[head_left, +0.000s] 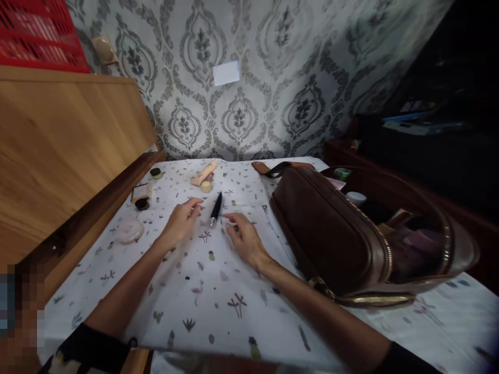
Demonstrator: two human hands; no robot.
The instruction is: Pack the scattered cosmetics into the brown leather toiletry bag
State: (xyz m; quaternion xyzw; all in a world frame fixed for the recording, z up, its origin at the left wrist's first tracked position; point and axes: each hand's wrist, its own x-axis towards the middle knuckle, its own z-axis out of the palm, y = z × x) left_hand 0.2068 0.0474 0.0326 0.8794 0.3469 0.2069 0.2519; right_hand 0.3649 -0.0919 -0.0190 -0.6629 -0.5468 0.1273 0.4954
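A black tube with a silver end (215, 209) lies on the white patterned cloth (202, 291). My left hand (181, 221) rests just left of it, fingers stretched toward it and holding nothing. On the tube's right, my right hand (244, 236) lies flat, fingers spread, its fingertips close to the silver end. An open brown bag (331, 234) with a gold zipper lies to the right, with several items inside.
A beige tube (204, 172), a small yellow pot (206, 185), a dark pot (156, 173), a compact (141, 192) and a round pink case (130, 230) lie on the cloth's far left. A wooden board (58, 150) flanks the left; patterned wall (249, 78) behind.
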